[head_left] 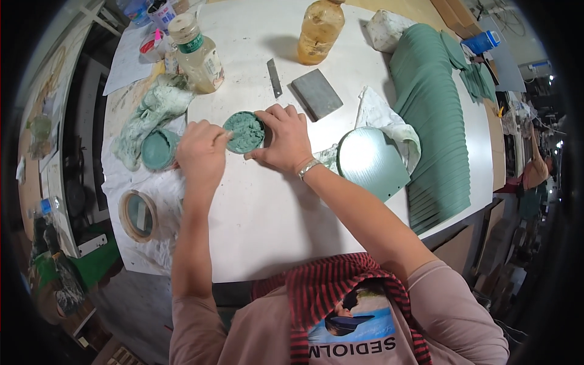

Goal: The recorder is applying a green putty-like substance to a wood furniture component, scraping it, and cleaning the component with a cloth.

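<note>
A small round tub of lumpy green paste [244, 132] stands on the white table top. My right hand [285, 139] is closed round its right side, thumb at the near edge and fingers at the far edge. At the tub's left rim my left hand [202, 149] is closed in a pinch, its fingertips over the paste. Whatever it pinches is hidden by the fingers. Just left of that hand sits a second tub with smooth green contents [157, 149], partly against a green-stained rag [152, 112].
Beyond the tub lie a grey block [317, 94] and a flat metal blade [275, 78]. Bottles of cloudy liquid [204, 64] and amber liquid [320, 33] stand farther back. To the right are a green panel [371, 161], a white cloth [389, 118] and stacked green panels [429, 121]. A tape roll [129, 226] lies near left.
</note>
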A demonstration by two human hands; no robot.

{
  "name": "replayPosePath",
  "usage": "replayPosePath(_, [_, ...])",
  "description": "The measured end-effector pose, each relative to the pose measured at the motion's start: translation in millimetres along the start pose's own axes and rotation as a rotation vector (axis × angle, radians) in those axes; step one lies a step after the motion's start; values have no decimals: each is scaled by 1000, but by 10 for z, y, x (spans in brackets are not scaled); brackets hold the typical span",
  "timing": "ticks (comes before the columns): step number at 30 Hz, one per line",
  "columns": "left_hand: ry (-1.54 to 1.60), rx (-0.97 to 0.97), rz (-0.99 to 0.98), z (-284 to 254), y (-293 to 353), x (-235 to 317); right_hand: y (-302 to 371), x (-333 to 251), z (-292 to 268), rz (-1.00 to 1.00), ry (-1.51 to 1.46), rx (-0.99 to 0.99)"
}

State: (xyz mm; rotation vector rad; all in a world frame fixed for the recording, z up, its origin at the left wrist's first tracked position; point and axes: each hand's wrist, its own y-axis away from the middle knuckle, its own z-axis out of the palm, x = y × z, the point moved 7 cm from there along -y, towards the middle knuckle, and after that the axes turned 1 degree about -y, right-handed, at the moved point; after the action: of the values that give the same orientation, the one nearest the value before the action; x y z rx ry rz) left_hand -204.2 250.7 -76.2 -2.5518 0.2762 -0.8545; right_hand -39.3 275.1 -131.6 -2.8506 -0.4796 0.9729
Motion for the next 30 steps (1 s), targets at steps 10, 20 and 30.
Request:
replayPosePath(10, [6,35,-50,-25,-75,-24,-20,8,10,-18,-10,22])
replayPosePath(20, [-40,33,-72,18,-44,-82,-7,2,-9,-13,-38,34])
replayPosePath(30, [-63,-19,-41,97,-94,-97,14,-3,9,8,-26,4])
